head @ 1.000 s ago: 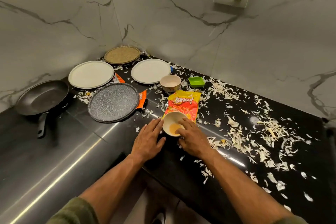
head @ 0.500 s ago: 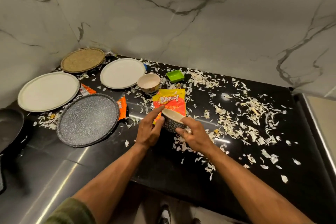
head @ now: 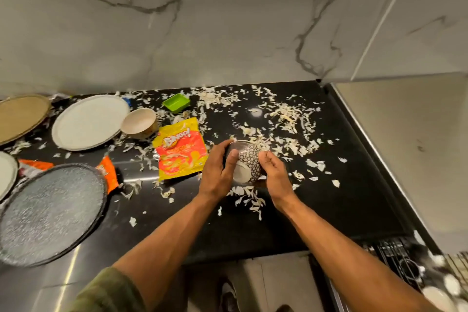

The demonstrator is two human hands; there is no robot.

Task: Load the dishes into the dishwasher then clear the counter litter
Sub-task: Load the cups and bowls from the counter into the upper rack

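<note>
Grip: both hands hold the patterned bowl (head: 249,162) between them, tipped so its base faces the camera.
Left hand (head: 218,169): fingers curled round the bowl's left side, thumb laid over its base, forearm reaching up from the lower left.
Right hand (head: 274,174): fingers curled against the bowl's right side, wrist bent inward.
Bowl's place: above the black desk (head: 329,205), just right of the yellow snack packet (head: 180,150).
Litter: pale scraps (head: 286,119) lie scattered beyond and right of the bowl.
Left of the bowl: a cream bowl (head: 138,123), a white plate (head: 88,121), a speckled grey plate (head: 48,213).
Beyond the packet: a green dish (head: 176,102).
Lower right of the bowl: a dishwasher rack (head: 415,268), blurred.
</note>
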